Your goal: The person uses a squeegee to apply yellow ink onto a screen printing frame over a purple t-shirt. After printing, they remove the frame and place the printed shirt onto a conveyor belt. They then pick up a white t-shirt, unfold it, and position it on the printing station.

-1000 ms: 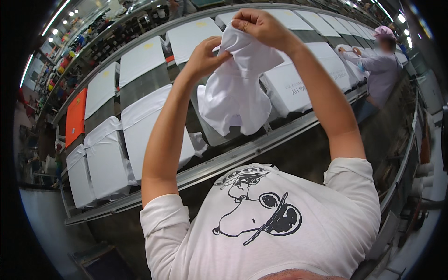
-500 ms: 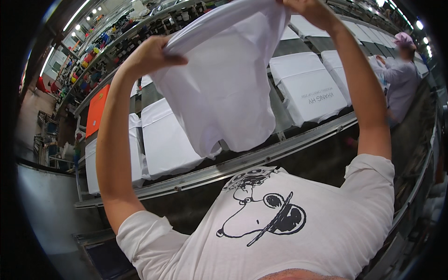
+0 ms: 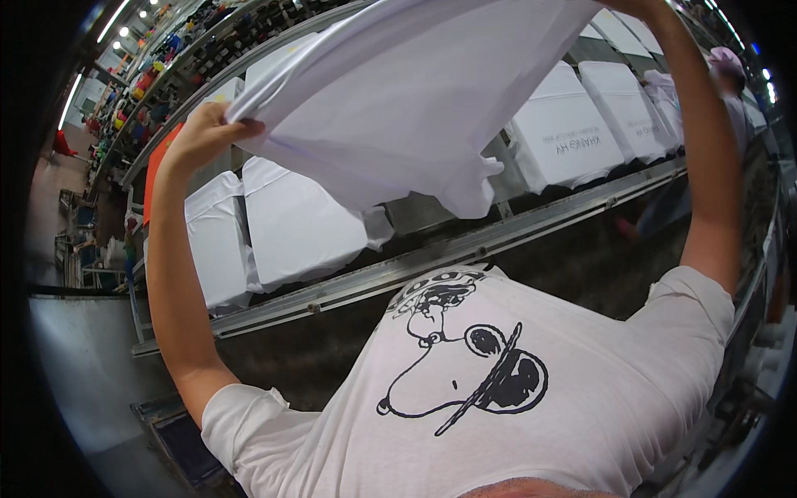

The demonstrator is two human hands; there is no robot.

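A white piece of fabric, possibly a garment (image 3: 390, 100), is stretched wide and raised over a sloping row of platens, its lower edge hanging in loose folds. My left hand (image 3: 216, 129) grips its rolled upper edge at the left, fingers closed on it. At the top right, my right hand (image 3: 623, 7) holds the far corner, partly cut off by the frame. Below the fabric, white cloths cover the platens (image 3: 299, 224); some on the right (image 3: 564, 116) bear dark print.
A metal rail (image 3: 398, 264) runs along the platens' near side. An orange cloth (image 3: 156, 170) lies at the left end. A co-worker in a pink cap (image 3: 729, 91) stands at the right, behind my arm. Shelves of colourful items (image 3: 141, 75) fill the upper left.
My hands have spread much farther apart, the left moving left, the right up and rightward. The bunched fabric has opened out, and its lower edge has swung higher.
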